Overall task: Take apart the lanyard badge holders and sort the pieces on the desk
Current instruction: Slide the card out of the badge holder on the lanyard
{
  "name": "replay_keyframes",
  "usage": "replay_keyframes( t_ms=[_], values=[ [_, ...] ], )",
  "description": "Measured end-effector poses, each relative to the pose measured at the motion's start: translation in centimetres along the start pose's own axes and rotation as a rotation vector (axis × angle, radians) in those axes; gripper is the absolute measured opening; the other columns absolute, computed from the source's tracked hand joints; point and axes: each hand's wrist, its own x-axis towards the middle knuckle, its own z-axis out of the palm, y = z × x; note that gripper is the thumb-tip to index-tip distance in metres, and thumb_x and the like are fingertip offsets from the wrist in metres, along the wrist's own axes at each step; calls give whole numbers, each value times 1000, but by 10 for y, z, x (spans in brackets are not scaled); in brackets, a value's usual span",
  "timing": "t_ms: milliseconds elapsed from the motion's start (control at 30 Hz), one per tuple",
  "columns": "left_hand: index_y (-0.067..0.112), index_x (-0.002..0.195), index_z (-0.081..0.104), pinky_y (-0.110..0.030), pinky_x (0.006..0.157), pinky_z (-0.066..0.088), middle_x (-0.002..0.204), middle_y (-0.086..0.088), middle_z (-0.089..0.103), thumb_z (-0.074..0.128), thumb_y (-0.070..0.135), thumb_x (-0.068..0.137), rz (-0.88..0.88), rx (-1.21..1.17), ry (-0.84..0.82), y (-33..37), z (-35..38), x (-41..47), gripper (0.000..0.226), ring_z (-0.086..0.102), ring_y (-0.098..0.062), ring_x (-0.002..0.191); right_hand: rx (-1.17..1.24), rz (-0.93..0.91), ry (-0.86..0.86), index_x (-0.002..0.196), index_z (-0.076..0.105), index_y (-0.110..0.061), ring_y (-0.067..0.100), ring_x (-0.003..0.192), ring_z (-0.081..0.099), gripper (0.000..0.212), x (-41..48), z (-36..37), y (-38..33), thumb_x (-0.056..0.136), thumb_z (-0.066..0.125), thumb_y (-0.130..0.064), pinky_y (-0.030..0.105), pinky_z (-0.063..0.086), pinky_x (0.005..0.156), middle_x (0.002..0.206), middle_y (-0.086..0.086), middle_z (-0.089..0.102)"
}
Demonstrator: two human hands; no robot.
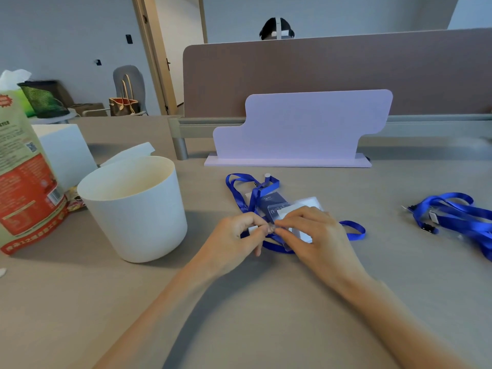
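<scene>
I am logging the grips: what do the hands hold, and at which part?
The left hand and the right hand both pinch the small clear clip between the blue lanyard and the badge holder.

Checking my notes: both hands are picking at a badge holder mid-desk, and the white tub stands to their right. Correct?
Not quite: the head view shows the white tub on their left. The left hand and right hand are indeed picking at the badge holder mid-desk.
</scene>
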Motion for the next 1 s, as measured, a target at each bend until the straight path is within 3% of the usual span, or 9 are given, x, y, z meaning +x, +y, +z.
replay_keyframes(
  t_ms=[100,233,333,433,667,867,1000],
  values=[
    [18,86,66,-9,52,34,54,8,61,52,15,96,4,16,-4,1,0,-1,17,44,1,44,108,85,-4,88,78,-24,7,76,64,9,0,-2,-3,81,74,-24,21,48,68,81,-11,73],
    [10,90,66,-4,56,35,55,11,61,51,13,97,28,60,-4,4,2,-2,17,51,17,53,197,217,-22,81,79,-28,-1,76,65,10,-2,-5,-4,80,76,-19,10,44,64,79,-19,74],
    [18,89,65,-10,56,36,56,10,62,51,16,97,49,93,17,2,5,-3,16,50,5,50,194,261,-34,80,78,-28,-7,69,62,3,-2,-4,-8,79,76,-25,8,42,63,77,-20,73],
    [27,85,63,-14,53,37,57,10,62,51,17,95,68,110,51,-1,8,-3,18,47,-4,48,197,283,-47,79,77,-27,-7,74,64,4,-1,-5,-9,79,75,-31,8,43,64,76,-21,73],
    [47,76,54,-25,63,46,58,10,61,52,18,94,96,143,32,-5,10,-2,35,53,-5,58,159,323,-106,76,76,-27,-9,64,59,4,-1,-7,-10,80,75,-28,6,40,62,74,-19,73],
    [43,86,60,-18,58,40,58,11,59,54,21,92,73,165,-2,-9,12,0,24,52,-3,56,107,332,-129,74,74,-29,-8,64,58,5,-1,-9,-10,78,74,-28,8,39,60,72,-18,72],
    [48,76,54,-20,59,40,61,9,62,54,23,91,66,201,-3,-10,14,1,29,52,-5,57,52,332,-130,80,73,-25,-4,69,63,4,-1,-7,-11,76,74,-24,12,46,63,72,-16,72]
  ],
)
